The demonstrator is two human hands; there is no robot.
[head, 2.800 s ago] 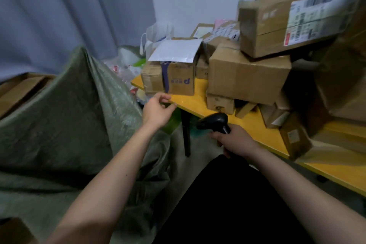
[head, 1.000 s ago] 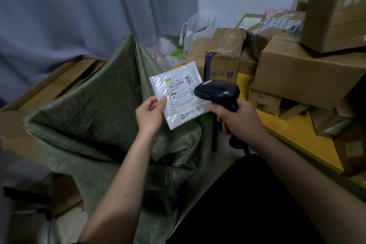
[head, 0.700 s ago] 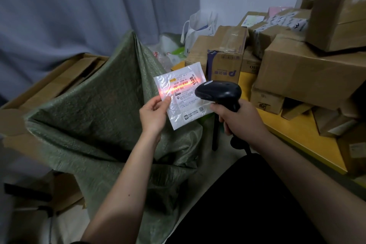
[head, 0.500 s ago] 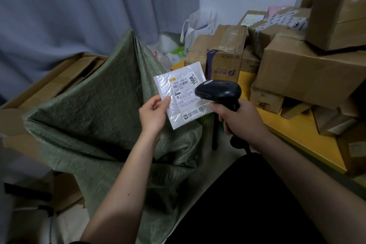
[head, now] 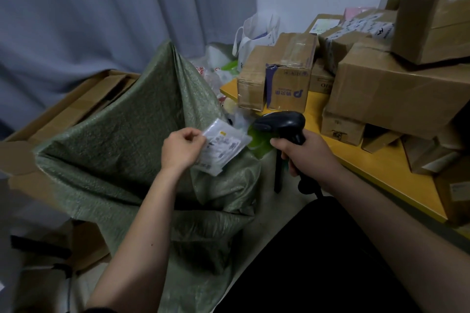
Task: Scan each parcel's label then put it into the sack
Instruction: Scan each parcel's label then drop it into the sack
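Green woven sack (head: 122, 150): stands open on the floor at the left, one corner peaked upward, its fabric slumped in folds toward the person's lap.

White plastic parcel (head: 223, 146): flat mailer, printed label facing up and tilted, held over the sack's near right edge. The lettering is blurred and unreadable.

Left hand (head: 181, 147): pinches the parcel's left edge between thumb and curled fingers.

Right hand (head: 304, 155): clenched round the handle of a black scanner (head: 282, 123), whose head points left, toward the parcel, just beside its right corner without touching it.

Yellow bench (head: 376, 168): runs along the right side and carries a crowd of brown cardboard boxes (head: 396, 94), stacked two and three high. One box with a blue printed face (head: 287, 87) stands at the bench's near left corner, a plain box touching it on the left.

White bag with handles (head: 256, 33): behind the bench, against the wall.

Flattened cardboard (head: 84, 104): lies behind and left of the sack.

Grey curtain (head: 114, 7): hangs across the back left.
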